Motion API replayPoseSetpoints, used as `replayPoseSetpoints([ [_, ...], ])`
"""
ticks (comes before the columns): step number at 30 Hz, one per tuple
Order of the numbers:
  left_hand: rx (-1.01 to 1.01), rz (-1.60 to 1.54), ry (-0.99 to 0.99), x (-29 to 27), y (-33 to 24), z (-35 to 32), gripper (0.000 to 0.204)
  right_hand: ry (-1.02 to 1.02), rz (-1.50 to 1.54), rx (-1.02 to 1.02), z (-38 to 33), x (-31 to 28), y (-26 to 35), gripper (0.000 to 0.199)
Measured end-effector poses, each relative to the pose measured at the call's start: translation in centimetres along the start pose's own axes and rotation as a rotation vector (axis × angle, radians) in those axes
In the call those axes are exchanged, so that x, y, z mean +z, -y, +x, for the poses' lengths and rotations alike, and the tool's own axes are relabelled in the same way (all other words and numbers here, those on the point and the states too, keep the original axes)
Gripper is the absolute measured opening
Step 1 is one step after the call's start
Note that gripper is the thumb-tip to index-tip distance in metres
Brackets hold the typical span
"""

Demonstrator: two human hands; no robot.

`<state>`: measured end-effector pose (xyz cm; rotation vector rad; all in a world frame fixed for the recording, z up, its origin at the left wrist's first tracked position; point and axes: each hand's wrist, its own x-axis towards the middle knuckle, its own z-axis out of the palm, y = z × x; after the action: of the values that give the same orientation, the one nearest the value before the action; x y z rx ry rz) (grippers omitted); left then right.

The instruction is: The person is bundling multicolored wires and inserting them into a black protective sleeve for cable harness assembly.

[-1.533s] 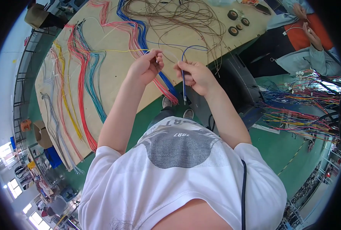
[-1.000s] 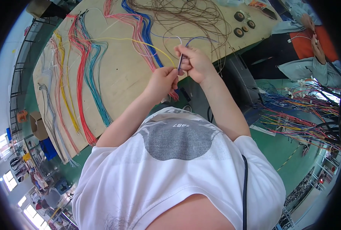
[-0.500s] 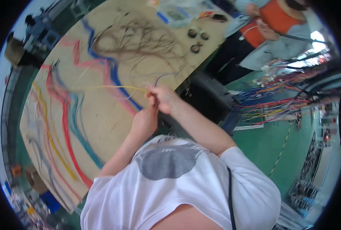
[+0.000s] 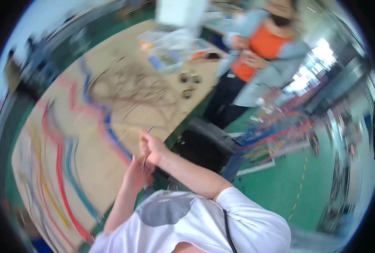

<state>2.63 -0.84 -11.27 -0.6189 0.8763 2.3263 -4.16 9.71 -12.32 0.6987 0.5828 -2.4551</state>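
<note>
At the near edge of the table, my left hand (image 4: 132, 173) and my right hand (image 4: 154, 151) are closed together, one beside the other. The right one pinches thin wires; a pale yellow wire (image 4: 126, 127) runs left from its fingertips over the tabletop, and a short bluish end pokes up beside it. Between the hands shows a thin dark strand (image 4: 145, 162), with the left fingers folded about it. Motion blur hides exactly how each wire is held. Just left of the hands lie a blue wire bundle (image 4: 108, 119) and a pink wire bundle (image 4: 105, 134).
A tangle of brown wires (image 4: 132, 86) covers the table's far part, near dark tape rolls (image 4: 188, 92) and clear plastic boxes (image 4: 166, 59). Red wires (image 4: 60, 173) and teal wires (image 4: 71, 168) lie left. A black bin (image 4: 202, 145) stands right; a co-worker (image 4: 254, 63) stands beyond it.
The view has swung, so the table and my hands sit lower and further left, and more of the co-worker shows. My hands stay closed together at the wires.
</note>
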Motion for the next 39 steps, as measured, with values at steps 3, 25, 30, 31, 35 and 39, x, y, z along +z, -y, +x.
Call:
replayPoseSetpoints([
  [3, 0.14, -0.372, -0.103, -1.2, -0.4, 0.4, 0.032, -0.041, -0.084, 0.061, 0.6, 1.6, -3.8, 0.025],
  [25, 0.754, 1.175, -1.151, -36.7, -3.8, -11.0, 0.02, 0.139, -0.632, -0.412, 5.0, 10.1, -16.0, 0.032],
  [30, 0.314, 1.21, -1.063, -36.9, -6.8, -10.3, 0.023, -0.265, -0.785, 0.277, 6.8, 3.4, -31.2, 0.033],
  [31, 0.297, 1.209, -1.042, -37.1, -7.2, -10.4, 0.023, -0.291, -0.782, 0.278, 7.0, 3.0, -32.9, 0.033],
  [35, 0.247, 1.174, -0.977, -38.8, -7.6, -9.8, 0.02, -0.272, -1.314, 0.115, 9.0, 0.9, -37.8, 0.024],
  [39, 0.214, 1.198, -0.962, -39.0, -8.0, -9.5, 0.019, -0.218, -1.71, -0.143, 11.0, 3.2, -38.7, 0.024],
])
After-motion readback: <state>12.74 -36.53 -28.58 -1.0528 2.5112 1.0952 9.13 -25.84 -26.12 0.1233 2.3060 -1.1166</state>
